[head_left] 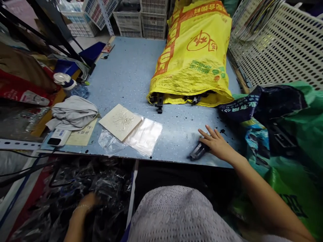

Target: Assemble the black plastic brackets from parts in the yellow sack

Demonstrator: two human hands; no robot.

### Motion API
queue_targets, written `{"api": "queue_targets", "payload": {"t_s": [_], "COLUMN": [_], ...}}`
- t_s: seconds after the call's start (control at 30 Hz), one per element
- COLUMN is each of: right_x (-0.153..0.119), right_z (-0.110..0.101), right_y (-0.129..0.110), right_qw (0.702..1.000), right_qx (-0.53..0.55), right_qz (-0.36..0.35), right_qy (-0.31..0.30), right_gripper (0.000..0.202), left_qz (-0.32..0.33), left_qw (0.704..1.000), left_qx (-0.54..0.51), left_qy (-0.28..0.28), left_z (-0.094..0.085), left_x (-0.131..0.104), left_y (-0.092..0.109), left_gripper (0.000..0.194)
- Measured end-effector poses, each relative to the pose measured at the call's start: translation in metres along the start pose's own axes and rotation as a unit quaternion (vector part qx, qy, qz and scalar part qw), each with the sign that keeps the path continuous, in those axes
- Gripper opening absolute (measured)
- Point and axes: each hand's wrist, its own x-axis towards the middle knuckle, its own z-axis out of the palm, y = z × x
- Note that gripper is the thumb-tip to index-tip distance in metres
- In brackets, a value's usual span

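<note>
My right hand (213, 143) is over the right front of the blue table (131, 70), fingers spread. Under its palm side lies a black plastic part (198, 151), which the hand touches or hovers just above; its exact kind is unclear. Below the table's left front edge, my left hand (88, 201) is smeared by motion, with a bracelet at the wrist. It is at a heap of black items in clear plastic bags (108, 188). Its fingers cannot be made out. A beige square board (120, 122) with tiny shiny pieces rests partly on clear plastic bags (147, 136).
A large yellow woven sack (194, 57) lies at the back, black parts (159, 103) poking from its mouth. Green sacks (300, 134) and a white perforated basket (280, 43) flank the right. A grey cloth (74, 112) and white device (59, 137) sit left.
</note>
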Motion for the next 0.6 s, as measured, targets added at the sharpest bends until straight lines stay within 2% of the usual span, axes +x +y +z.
{"api": "queue_targets", "payload": {"t_s": [0.03, 0.1, 0.17, 0.2, 0.23, 0.3, 0.33, 0.4, 0.5, 0.53, 0.6], "right_x": [0.004, 0.016, 0.032, 0.041, 0.049, 0.063, 0.068, 0.075, 0.089, 0.096, 0.113], "right_z": [-0.002, -0.005, -0.005, -0.003, -0.001, 0.004, 0.005, 0.005, 0.002, 0.001, 0.001], "right_y": [-0.006, -0.024, -0.047, -0.058, -0.07, -0.088, -0.095, -0.107, -0.125, -0.133, -0.15], "right_qw": [1.0, 0.993, 0.961, 0.932, 0.895, 0.807, 0.761, 0.671, 0.542, 0.505, 0.455], "right_qx": [0.023, 0.107, 0.247, 0.333, 0.422, 0.58, 0.641, 0.736, 0.833, 0.854, 0.878], "right_qz": [0.002, 0.055, 0.126, 0.144, 0.144, 0.115, 0.102, 0.091, 0.075, 0.068, 0.062], "right_qy": [0.001, 0.001, 0.009, 0.015, 0.019, 0.017, 0.009, -0.02, -0.085, -0.108, -0.138], "right_gripper": [0.038, 0.042, 0.05, 0.051, 0.05, 0.047, 0.046, 0.046, 0.046, 0.046, 0.043], "left_qz": [0.028, 0.144, 0.299, 0.351, 0.375, 0.388, 0.38, 0.353, 0.311, 0.306, 0.323], "left_qw": [0.999, 0.98, 0.917, 0.883, 0.86, 0.846, 0.847, 0.855, 0.843, 0.83, 0.81], "left_qx": [-0.026, -0.127, -0.198, -0.195, -0.185, -0.169, -0.171, -0.231, -0.396, -0.439, -0.467], "left_qy": [0.005, 0.051, 0.175, 0.243, 0.292, 0.325, 0.33, 0.301, 0.191, 0.161, 0.146], "left_z": [-0.01, -0.028, -0.038, -0.04, -0.039, -0.038, -0.038, -0.043, -0.056, -0.06, -0.066], "left_x": [0.004, 0.008, 0.011, 0.014, 0.018, 0.032, 0.041, 0.058, 0.07, 0.07, 0.063], "left_y": [0.025, 0.092, 0.169, 0.205, 0.237, 0.279, 0.288, 0.288, 0.27, 0.264, 0.258], "left_gripper": [0.036, 0.04, 0.035, 0.031, 0.026, 0.012, 0.008, 0.01, 0.016, 0.018, 0.019]}}
